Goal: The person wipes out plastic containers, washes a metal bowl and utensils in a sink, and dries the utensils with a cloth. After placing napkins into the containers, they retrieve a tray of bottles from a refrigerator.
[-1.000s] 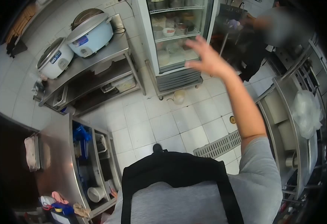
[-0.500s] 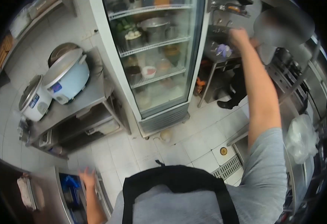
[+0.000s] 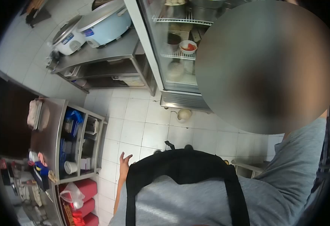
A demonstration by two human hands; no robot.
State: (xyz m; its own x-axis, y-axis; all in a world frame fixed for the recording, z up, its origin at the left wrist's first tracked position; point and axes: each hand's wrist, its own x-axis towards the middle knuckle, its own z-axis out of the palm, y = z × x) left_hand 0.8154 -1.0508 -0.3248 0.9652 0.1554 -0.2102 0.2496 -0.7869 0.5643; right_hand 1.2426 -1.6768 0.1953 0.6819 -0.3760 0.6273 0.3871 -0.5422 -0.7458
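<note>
My left hand (image 3: 124, 164) hangs low beside my black apron (image 3: 180, 162), its fingers apart with nothing between them. The tiled floor (image 3: 135, 130) lies beneath it. My right arm, in a grey sleeve (image 3: 304, 145), reaches up and forward. A large blurred oval covers the forearm, so the right hand and whatever it touches cannot be made out. Nearby stands an upright glass-fronted fridge (image 3: 182, 100), partly behind the blur. On its wire shelves are a white bowl (image 3: 188, 47) with red food, a dark pot (image 3: 173, 39) and a metal pot (image 3: 208, 11).
Two large rice cookers (image 3: 104, 24) (image 3: 69, 39) sit on a steel table (image 3: 97, 51) at upper left. A steel cabinet (image 3: 48, 124) with open shelves stands at left, above pink-red containers (image 3: 86, 190). A round pale pot-like item (image 3: 184, 115) is on the floor by the fridge.
The view has swung left and downward, bringing the left cabinet further into sight. My left hand now appears beside the apron, away from the cabinet. The blurred oval has grown over my right forearm.
</note>
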